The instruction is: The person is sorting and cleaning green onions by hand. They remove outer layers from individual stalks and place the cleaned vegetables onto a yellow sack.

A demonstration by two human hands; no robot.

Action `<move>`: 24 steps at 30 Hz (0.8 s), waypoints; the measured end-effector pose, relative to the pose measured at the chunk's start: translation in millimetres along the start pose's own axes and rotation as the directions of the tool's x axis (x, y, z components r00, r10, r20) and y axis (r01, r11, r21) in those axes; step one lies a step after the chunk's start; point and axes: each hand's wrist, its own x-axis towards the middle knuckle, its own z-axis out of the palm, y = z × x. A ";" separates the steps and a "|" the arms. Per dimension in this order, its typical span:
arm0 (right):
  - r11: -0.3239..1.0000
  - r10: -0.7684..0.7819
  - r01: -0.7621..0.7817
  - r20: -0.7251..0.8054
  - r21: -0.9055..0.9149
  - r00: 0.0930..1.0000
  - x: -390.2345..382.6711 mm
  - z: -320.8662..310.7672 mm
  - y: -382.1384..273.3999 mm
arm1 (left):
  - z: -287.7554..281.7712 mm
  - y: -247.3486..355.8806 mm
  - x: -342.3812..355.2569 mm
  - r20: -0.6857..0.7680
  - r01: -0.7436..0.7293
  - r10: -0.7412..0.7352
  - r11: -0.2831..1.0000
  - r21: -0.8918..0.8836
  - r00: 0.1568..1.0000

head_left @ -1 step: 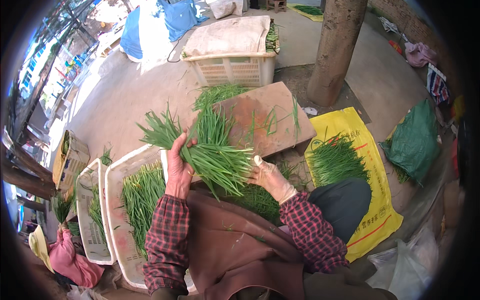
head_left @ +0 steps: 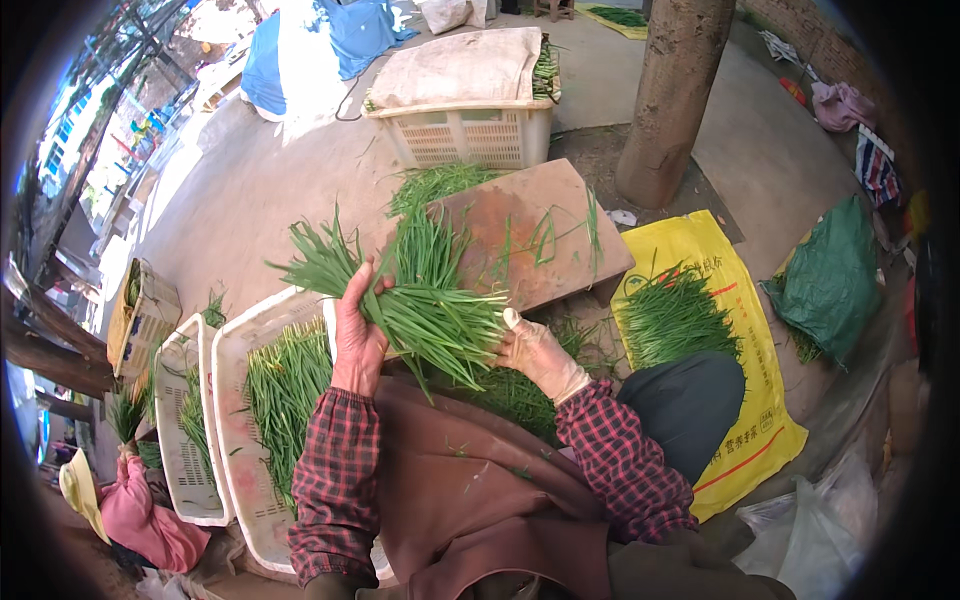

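Note:
A loose bunch of green chives (head_left: 440, 325) lies across both my hands above my lap. My bare left hand (head_left: 358, 325) is closed round its leafy left part, thumb on top. At the pale stalk ends on the right, my right hand (head_left: 540, 355), in a thin whitish glove, grips the bunch with its thumb raised; some of its fingers are hidden behind the stalks. Just beyond the bunch, more chives (head_left: 425, 250) rest on the left side of a low brown board (head_left: 530, 235), which has a few stray leaves on it.
White crates (head_left: 222, 425) of chives stand at left. A cloth-covered crate (head_left: 465, 135) is beyond the board, near a tree trunk (head_left: 672, 110). At right, chives (head_left: 680, 320) lie on a yellow sack (head_left: 765, 370), beside a green sack (head_left: 825, 280). A person in pink (head_left: 150, 515) works at lower left.

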 end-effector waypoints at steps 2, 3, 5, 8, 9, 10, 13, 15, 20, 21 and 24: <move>0.985 -0.056 0.052 -0.019 -0.167 0.998 2.9 10.8 10.4 | 0.8 1.3 -11.1 -0.031 -0.013 0.014 1.000 0.027 0.999; 0.973 -0.085 0.069 -0.062 -0.222 0.994 2.1 15.1 11.6 | -2.3 3.5 -13.6 -0.021 0.002 -0.002 1.000 0.022 1.000; 0.938 -0.142 0.089 -0.139 -0.336 0.980 -1.9 29.9 6.4 | -14.7 9.3 -17.3 0.033 0.051 -0.050 0.998 -0.023 0.998; 0.805 -0.352 0.237 -0.118 -0.543 0.928 -7.3 42.3 -6.7 | -20.2 9.9 -23.3 0.042 0.104 -0.110 0.986 0.127 0.993; 0.765 -0.393 0.278 -0.079 -0.581 0.916 -9.2 46.7 -12.7 | -23.3 12.3 -22.9 0.056 0.117 -0.128 0.977 0.177 0.990; 0.718 -0.436 0.318 -0.043 -0.619 0.899 -11.2 47.6 -18.8 | -21.8 11.9 -23.4 0.066 0.167 -0.182 0.967 0.191 0.981; 0.792 -0.350 0.231 -0.110 -0.566 0.930 -0.3 30.4 -21.5 | -8.1 12.4 -31.9 0.046 0.258 -0.277 0.935 0.245 0.960; 0.828 -0.369 0.278 -0.099 -0.487 0.924 -1.4 20.9 -16.5 | -10.8 6.2 -30.2 0.034 0.259 -0.274 0.937 0.233 0.961; 0.836 -0.289 0.164 -0.166 -0.524 0.943 -1.9 28.6 -19.4 | -14.0 4.3 -36.4 -0.095 0.338 -0.326 0.870 0.360 0.940; 0.809 -0.328 0.199 -0.144 -0.552 0.934 -5.7 27.7 -20.6 | -8.7 -0.4 -39.4 -0.132 0.260 -0.226 0.887 0.383 0.965; 0.820 -0.331 0.221 -0.124 -0.527 0.935 -10.0 32.0 -8.6 | -21.0 -1.8 -41.2 -0.078 0.230 -0.217 0.924 0.304 0.973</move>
